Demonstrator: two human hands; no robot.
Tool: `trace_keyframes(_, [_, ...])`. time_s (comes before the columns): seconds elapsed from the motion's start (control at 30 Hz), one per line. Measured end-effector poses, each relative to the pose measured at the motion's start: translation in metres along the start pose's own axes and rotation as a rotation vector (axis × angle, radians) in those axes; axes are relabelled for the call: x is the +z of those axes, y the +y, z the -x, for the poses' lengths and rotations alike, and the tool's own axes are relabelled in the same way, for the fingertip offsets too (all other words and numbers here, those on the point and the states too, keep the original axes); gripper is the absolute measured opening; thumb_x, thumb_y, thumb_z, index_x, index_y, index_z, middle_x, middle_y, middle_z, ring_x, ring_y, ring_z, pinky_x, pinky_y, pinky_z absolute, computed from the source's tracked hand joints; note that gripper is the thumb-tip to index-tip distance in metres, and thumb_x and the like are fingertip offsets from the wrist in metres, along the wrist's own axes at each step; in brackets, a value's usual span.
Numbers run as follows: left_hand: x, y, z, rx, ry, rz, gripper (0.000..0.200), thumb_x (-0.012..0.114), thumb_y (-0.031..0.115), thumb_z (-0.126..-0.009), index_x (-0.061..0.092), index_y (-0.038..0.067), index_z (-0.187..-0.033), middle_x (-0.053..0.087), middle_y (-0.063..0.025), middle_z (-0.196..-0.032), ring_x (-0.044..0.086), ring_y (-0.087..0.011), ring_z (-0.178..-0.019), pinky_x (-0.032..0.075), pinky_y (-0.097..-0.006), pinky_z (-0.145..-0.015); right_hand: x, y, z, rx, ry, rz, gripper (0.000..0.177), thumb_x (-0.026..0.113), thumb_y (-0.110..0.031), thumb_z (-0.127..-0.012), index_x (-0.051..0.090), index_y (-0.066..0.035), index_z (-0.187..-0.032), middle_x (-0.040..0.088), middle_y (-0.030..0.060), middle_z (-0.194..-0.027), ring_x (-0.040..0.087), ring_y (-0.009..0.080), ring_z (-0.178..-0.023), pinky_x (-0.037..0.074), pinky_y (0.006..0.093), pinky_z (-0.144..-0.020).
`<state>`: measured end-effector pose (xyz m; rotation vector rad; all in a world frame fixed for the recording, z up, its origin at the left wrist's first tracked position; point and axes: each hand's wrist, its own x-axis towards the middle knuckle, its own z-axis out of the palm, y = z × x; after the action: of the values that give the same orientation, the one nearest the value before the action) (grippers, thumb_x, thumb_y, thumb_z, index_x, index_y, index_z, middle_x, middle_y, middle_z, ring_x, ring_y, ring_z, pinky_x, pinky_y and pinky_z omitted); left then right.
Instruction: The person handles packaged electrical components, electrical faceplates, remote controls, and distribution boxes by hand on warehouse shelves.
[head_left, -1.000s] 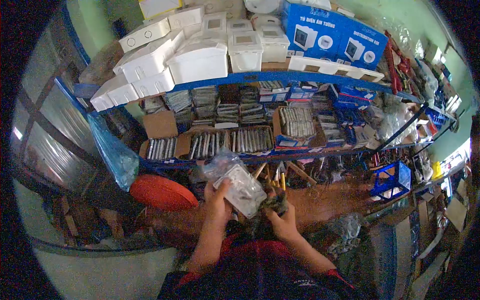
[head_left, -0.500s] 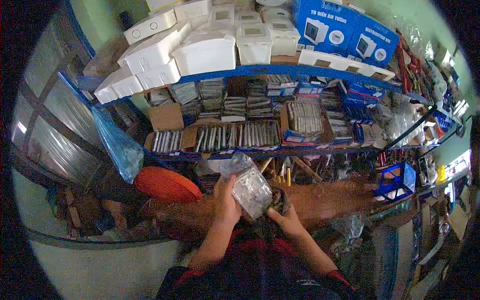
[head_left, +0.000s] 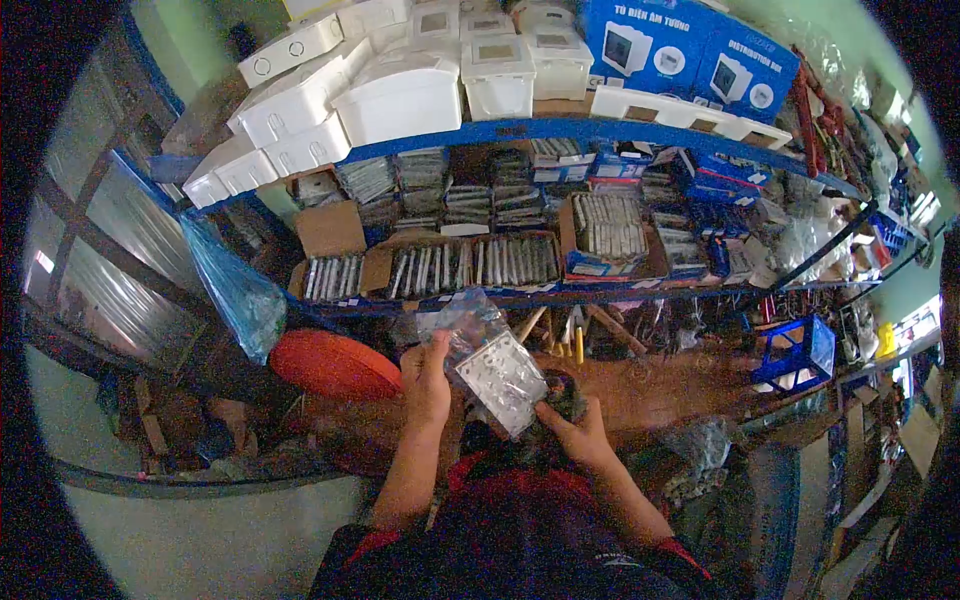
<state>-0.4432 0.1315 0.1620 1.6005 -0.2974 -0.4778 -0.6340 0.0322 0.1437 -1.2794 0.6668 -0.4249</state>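
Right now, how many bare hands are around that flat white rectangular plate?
2. The left hand is at the clear crinkled plastic, left of the flat white rectangular plate; the right hand is at the plate's lower right edge. No hand seems hidden.
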Motion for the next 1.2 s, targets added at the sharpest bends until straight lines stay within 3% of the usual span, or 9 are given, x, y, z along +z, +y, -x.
trace_keyframes(0.23, [0.026,-0.019,0.006,-0.280,-0.389,0.918,0.067,0.045,0.050,-0.087,0.030,0.006,-0.136,0.044,-0.0147,-0.131,0.047,-0.0292,-0.116,0.037,-0.0415,-0.098,0.008,0.012,0.000,-0.018,0.019,-0.090,0.020,0.064,-0.014,-0.083,0.057,-0.002,-0.098,0.060,0.0022,-0.089,0.054,0.0114,-0.081,0.045,0.0276,-0.074])
trace_keyframes(0.33, [0.029,-0.015,0.008,-0.173,-0.689,0.748,0.073,0.047,0.055,-0.084,0.031,0.005,-0.134,0.043,-0.0176,-0.131,0.045,-0.0325,-0.117,0.039,-0.0453,-0.096,0.005,0.024,-0.006,-0.119,-0.086,0.052,0.026,0.062,-0.018,-0.085,0.056,-0.002,-0.104,0.060,0.0050,-0.093,0.054,0.0129,-0.085,0.045,0.0290,-0.076])
trace_keyframes(0.47, [0.016,-0.037,0.002,-0.430,-0.701,0.986,0.084,0.046,0.067,-0.077,0.033,0.005,-0.132,0.047,-0.0201,-0.125,0.052,-0.0338,-0.109,0.045,-0.0478,-0.089,-0.018,0.030,-0.007,-0.080,-0.328,0.343,0.038,0.057,-0.025,-0.088,0.050,-0.002,-0.118,0.059,0.0081,-0.102,0.053,0.0148,-0.093,0.045,0.0320,-0.080])
trace_keyframes(0.57, [0.008,-0.036,0.003,-0.375,-0.534,0.867,0.090,0.030,0.077,-0.074,0.037,0.007,-0.131,0.052,-0.0165,-0.119,0.059,-0.0305,-0.097,0.049,-0.0438,-0.082,-0.047,0.007,-0.014,0.097,-0.005,0.041,0.051,0.051,-0.040,-0.089,0.045,-0.003,-0.124,0.057,0.0076,-0.110,0.052,0.0180,-0.101,0.044,0.0349,-0.084])
trace_keyframes(0.63, [0.010,-0.031,0.007,-0.427,-0.472,0.756,0.090,0.025,0.078,-0.075,0.035,0.009,-0.133,0.051,-0.0141,-0.121,0.056,-0.0283,-0.100,0.047,-0.0421,-0.085,-0.029,-0.021,-0.018,0.081,-0.016,-0.613,0.067,0.043,-0.057,-0.085,0.044,-0.003,-0.126,0.051,0.0109,-0.122,0.051,0.0253,-0.110,0.043,0.0378,-0.091])
trace_keyframes(0.73, [0.033,0.002,0.027,-0.534,-0.449,0.466,0.087,0.021,0.075,-0.078,0.030,0.012,-0.137,0.044,-0.0100,-0.131,0.046,-0.0247,-0.116,0.038,-0.0403,-0.097,0.000,-0.051,-0.043,-0.391,-0.213,0.115,0.065,0.051,-0.049,-0.081,0.045,-0.003,-0.126,0.047,0.0170,-0.126,0.049,0.0307,-0.113,0.042,0.0424,-0.093])
trace_keyframes(0.8, [0.041,0.005,0.030,-0.550,-0.457,0.400,0.080,0.027,0.066,-0.078,0.031,0.011,-0.135,0.046,-0.0102,-0.127,0.049,-0.0244,-0.111,0.039,-0.0397,-0.094,0.009,-0.045,-0.071,-0.993,-0.253,1.064,0.057,0.061,-0.038,-0.076,0.049,-0.004,-0.121,0.050,0.0204,-0.121,0.051,0.0352,-0.109,0.042,0.0454,-0.092])
trace_keyframes(1.0, [0.034,-0.018,0.034,-0.550,-0.543,0.394,0.060,0.044,0.039,-0.079,0.036,0.007,-0.130,0.052,-0.0107,-0.117,0.055,-0.0235,-0.099,0.045,-0.0379,-0.084,0.018,-0.023,-0.080,-0.648,-0.287,0.991,0.030,0.069,-0.018,-0.064,0.060,-0.003,-0.089,0.062,0.0202,-0.081,0.060,0.0374,-0.076,0.048,0.0410,-0.064])
trace_keyframes(1.2, [0.018,-0.039,0.047,-0.625,-0.790,0.355,0.050,0.061,0.011,-0.080,0.041,0.004,-0.125,0.058,-0.0113,-0.107,0.062,-0.0226,-0.086,0.051,-0.0360,-0.074,0.006,-0.019,-0.090,-0.589,0.048,0.837,0.024,0.070,-0.023,-0.070,0.061,-0.003,-0.079,0.060,0.0167,-0.064,0.060,0.0355,-0.059,0.047,0.0393,-0.054])
